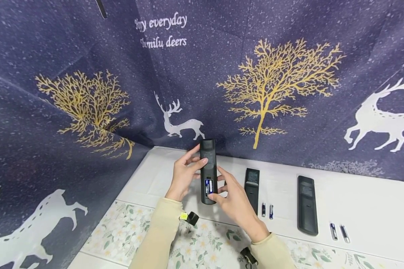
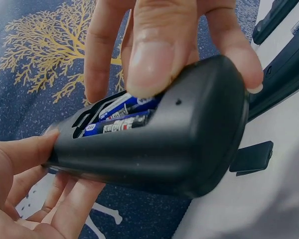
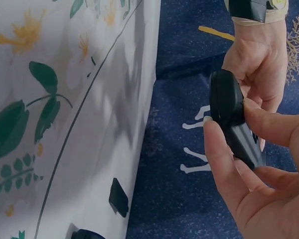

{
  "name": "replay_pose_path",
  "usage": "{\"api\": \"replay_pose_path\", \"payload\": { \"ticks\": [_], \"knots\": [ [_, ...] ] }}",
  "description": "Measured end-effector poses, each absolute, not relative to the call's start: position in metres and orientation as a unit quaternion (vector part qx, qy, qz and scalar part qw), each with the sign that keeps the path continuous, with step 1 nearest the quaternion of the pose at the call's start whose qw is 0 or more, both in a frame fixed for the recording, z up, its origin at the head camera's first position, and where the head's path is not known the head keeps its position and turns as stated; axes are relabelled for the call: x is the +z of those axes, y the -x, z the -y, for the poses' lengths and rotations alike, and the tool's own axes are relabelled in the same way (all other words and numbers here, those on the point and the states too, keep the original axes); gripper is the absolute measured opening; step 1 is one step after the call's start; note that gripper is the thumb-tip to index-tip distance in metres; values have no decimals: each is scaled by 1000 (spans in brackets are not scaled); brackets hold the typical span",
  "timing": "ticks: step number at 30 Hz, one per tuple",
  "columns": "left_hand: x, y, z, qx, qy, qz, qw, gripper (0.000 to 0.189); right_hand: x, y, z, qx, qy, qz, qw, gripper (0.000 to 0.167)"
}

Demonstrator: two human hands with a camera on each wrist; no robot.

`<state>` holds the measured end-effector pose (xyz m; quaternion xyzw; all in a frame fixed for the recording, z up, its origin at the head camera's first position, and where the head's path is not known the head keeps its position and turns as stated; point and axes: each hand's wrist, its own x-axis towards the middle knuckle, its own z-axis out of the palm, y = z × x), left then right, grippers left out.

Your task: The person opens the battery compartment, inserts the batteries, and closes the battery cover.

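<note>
Both hands on one object. Left hand (image 1: 183, 175): thumb on the back of a long black plastic remote control (image 1: 211, 168), fingers round its left side, a grip about mid-length. Right hand (image 1: 237, 204): gripping the lower end, thumb at the foot of the open battery compartment (image 1: 208, 178), fingers round the right side.

In the compartment: two slim blue-and-silver batteries (image 1: 211, 185), side by side along the remote; left wrist view reads AAA on one. Right thumb tip touches or covers the end of one; whether both are fully seated, cannot tell.

Key relation: remote lies between the hands, back face to the wearer, long axis near vertical in the head view, compartment at the end closer to the body. Right hand is nearer to the batteries; judged the working hand, left the steadying one. Remote appears raised off the white table (image 1: 363, 205).

Outward: small flat black piece (image 2: 254, 157) on the table. To the right, a second black remote (image 1: 252, 177) with a loose pair of batteries (image 1: 271, 212) just beside it; farther right, a third black remote (image 1: 307, 205), another loose pair (image 1: 344, 234) near its lower end. Behind: dark blue cloth (image 1: 215, 67) with gold trees and white deer
</note>
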<state>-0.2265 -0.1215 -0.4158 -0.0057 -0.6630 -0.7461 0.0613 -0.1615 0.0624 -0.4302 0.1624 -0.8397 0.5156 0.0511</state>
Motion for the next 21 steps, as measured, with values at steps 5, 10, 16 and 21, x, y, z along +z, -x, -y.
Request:
{"api": "replay_pose_path", "payload": {
  "ticks": [5,10,16,21],
  "knots": [
    [-414,225,119,-744,6,665,59,59,-430,162,-63,510,-155,844,57,84],
    [-415,226,119,-743,4,666,59,59,-431,163,-63,504,-154,848,58,84],
    [-417,227,119,-747,10,663,54,59,-432,164,-64,504,-151,849,53,84],
    [-417,227,118,-748,8,662,54,60,-432,164,-64,503,-150,850,47,85]
  ]
}}
